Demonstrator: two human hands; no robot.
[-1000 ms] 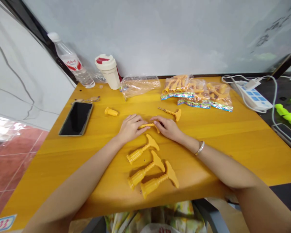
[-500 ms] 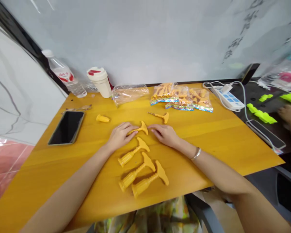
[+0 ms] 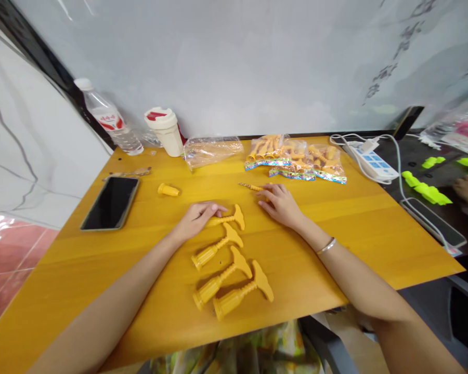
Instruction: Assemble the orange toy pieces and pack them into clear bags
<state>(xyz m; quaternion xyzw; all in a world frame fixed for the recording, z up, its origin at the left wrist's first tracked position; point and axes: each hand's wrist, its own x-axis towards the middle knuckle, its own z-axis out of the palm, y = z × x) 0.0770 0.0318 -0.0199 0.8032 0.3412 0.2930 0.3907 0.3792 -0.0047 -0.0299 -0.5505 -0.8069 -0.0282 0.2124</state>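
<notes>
Head view. A glossy yellow-brown wooden tabletop (image 3: 308, 275) stands against a pale grey upright panel (image 3: 218, 67). Clock positions are read from the tabletop's centre, with 12 o'clock at the panel.

Completed, as judged from the present layout: three yellow plastic T-handled units (image 3: 225, 274) lie between 6 and 7 o'clock, each with its spiral shaft seated in a ribbed sleeve.

Status uncertain: a fourth yellow plastic T-handled piece (image 3: 239, 217) lies near centre. The left hand (image 3: 198, 219), at 9 o'clock, covers its sleeve end; grip and fit cannot be determined.

Outstanding: one yellow ribbed plastic sleeve (image 3: 169, 190) lies loose at 10 o'clock. One slender spiral-shafted piece with a metallic-looking tip (image 3: 250, 186) lies near 12 o'clock, separate from any sleeve. The right hand (image 3: 281, 203), at 2 o'clock, is over its handle end; closure cannot be confirmed. The hands are apart.

Clear plastic bags of yellow parts (image 3: 296, 158) lie at 1 o'clock.
</notes>
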